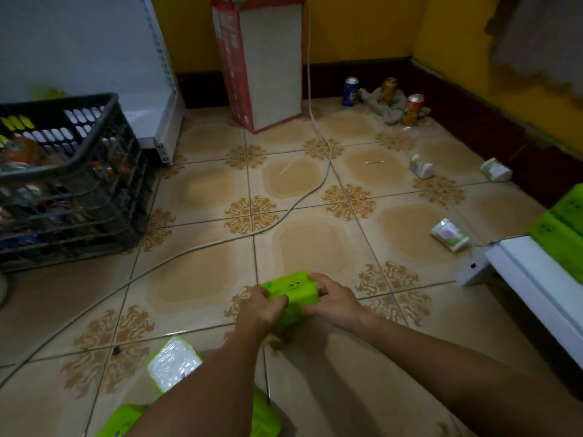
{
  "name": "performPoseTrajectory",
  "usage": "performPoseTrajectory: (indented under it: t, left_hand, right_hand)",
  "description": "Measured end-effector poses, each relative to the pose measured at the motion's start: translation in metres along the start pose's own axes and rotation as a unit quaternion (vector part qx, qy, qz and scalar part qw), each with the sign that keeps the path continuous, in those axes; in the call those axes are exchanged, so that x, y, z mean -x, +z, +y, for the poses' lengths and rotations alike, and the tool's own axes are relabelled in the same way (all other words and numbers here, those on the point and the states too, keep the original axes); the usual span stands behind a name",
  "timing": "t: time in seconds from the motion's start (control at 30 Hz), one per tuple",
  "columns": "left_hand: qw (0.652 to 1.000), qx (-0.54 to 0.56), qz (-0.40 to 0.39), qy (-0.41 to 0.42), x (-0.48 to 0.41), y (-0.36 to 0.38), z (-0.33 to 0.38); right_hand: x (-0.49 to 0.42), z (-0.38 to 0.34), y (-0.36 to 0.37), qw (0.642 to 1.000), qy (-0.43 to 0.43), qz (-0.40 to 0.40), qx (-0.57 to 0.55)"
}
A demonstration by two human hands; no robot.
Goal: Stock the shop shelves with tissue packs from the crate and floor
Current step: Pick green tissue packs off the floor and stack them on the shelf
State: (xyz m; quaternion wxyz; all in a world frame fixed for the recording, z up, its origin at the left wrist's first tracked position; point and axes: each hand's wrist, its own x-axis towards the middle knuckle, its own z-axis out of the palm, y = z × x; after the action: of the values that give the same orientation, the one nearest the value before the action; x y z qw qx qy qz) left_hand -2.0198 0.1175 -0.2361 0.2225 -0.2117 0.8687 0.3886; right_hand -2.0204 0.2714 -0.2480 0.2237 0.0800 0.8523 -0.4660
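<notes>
A bright green tissue pack (pixel 295 291) is held low over the tiled floor between both hands. My left hand (pixel 262 307) grips its left end and my right hand (pixel 334 298) grips its right end. Another green pack with a shiny clear face (pixel 173 364) lies on the floor under my left forearm, and more green packs (pixel 121 421) sit at the bottom edge. Three small white tissue packs (pixel 449 235) (pixel 422 167) (pixel 496 170) lie scattered on the floor to the right. Green packs (pixel 558 234) stand on the white shelf (pixel 533 279) at the right. A dark crate (pixel 82 171) stands at the left.
A white cable (pixel 315 181) runs across the floor from the back wall. A tall red and white carton (pixel 262 64) stands at the back. Three drink cans (pixel 350 91) and a rag (pixel 391 105) lie in the far corner. A white shelf unit (pixel 157 121) stands behind the crate.
</notes>
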Motion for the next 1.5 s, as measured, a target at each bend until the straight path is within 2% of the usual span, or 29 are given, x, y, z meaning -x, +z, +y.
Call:
performPoseTrajectory:
  t: [0.33, 0.53, 0.63, 0.77, 0.93, 1.07, 1.2, 1.5]
  left_hand:
    - [0.983, 0.104, 0.003, 0.153, 0.014, 0.043, 0.093]
    - [0.957, 0.166, -0.017, 0.238, 0.043, 0.085, 0.16]
    - [0.94, 0.212, -0.046, 0.262, 0.063, 0.104, 0.194]
    - [0.913, 0.261, -0.079, 0.305, 0.094, 0.123, 0.236]
    - [0.885, 0.281, -0.127, 0.348, 0.126, 0.14, 0.265]
    - [0.875, 0.277, -0.172, 0.359, 0.134, 0.15, 0.269]
    - [0.873, 0.281, -0.183, 0.355, 0.14, 0.156, 0.274]
    - [0.882, 0.239, -0.182, 0.364, 0.131, 0.164, 0.265]
  right_hand:
    - [0.024, 0.009, -0.097, 0.985, -0.008, 0.136, -0.105]
    - [0.058, 0.024, -0.167, 0.965, -0.035, 0.239, -0.098]
    - [0.072, 0.034, -0.196, 0.941, -0.048, 0.325, -0.084]
    - [0.091, 0.043, -0.23, 0.89, -0.058, 0.446, -0.078]
    - [0.119, 0.05, -0.265, 0.838, -0.078, 0.539, -0.03]
    - [0.134, 0.056, -0.28, 0.813, -0.079, 0.576, -0.011]
    - [0.145, 0.06, -0.293, 0.791, -0.067, 0.608, -0.033]
    - [0.161, 0.075, -0.311, 0.783, -0.024, 0.617, -0.069]
